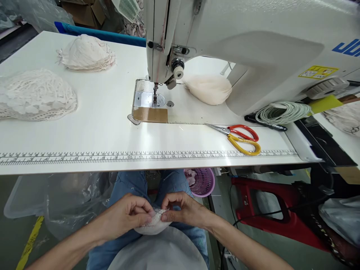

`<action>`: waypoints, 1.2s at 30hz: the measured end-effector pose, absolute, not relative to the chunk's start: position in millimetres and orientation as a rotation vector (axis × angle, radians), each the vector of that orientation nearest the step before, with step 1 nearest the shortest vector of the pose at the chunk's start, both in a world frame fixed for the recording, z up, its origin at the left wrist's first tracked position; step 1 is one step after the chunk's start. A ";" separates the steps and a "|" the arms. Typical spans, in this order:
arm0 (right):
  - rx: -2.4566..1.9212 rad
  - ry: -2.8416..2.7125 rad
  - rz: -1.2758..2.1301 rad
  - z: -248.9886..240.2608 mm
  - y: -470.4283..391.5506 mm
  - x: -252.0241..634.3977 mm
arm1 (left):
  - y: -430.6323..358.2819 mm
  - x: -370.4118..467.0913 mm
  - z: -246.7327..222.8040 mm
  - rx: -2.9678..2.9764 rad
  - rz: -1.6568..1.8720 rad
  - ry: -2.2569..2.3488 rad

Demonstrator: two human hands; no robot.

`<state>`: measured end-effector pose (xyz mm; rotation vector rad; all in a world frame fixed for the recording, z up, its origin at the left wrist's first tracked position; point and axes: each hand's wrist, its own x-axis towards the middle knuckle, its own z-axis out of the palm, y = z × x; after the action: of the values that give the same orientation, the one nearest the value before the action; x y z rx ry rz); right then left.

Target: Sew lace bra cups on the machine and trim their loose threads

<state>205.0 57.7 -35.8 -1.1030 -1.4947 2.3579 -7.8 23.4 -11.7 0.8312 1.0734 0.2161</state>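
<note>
Pinching small rounded white lace-edged fabric piece (153, 228) at six o'clock, between thumb and fingers of left hand (134, 210) and right hand (181, 210), seemingly to steady edge. At three o'clock, red-and-yellow-handled metal scissors (231, 129), apparently laid within reach. Toward ten o'clock, heaped white lace pieces (39, 95), presumably kept together.

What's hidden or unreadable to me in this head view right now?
Head view:
White lace-trimmed fabric piece: partly covered by the left hand and right hand.
White lace stack: cut off by left edge.
Blue lettering on white sewing machine: cut off by right edge.
Purple plastic basket: partly hidden by white tabletop.
</note>
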 end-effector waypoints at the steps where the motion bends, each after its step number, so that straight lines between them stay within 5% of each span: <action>1: -1.099 -1.487 2.372 -36.1 57.7 205.0 | 22.8 -8.5 -11.9 0.839 0.208 1.077; 36: -1.169 -1.514 2.310 -28.4 51.5 197.2 | 20.0 -3.0 -13.7 0.839 0.207 1.045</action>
<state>197.2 51.5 -28.4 -1.1690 -1.5137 2.3101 -3.0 20.0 -13.7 0.8388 1.0452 0.2071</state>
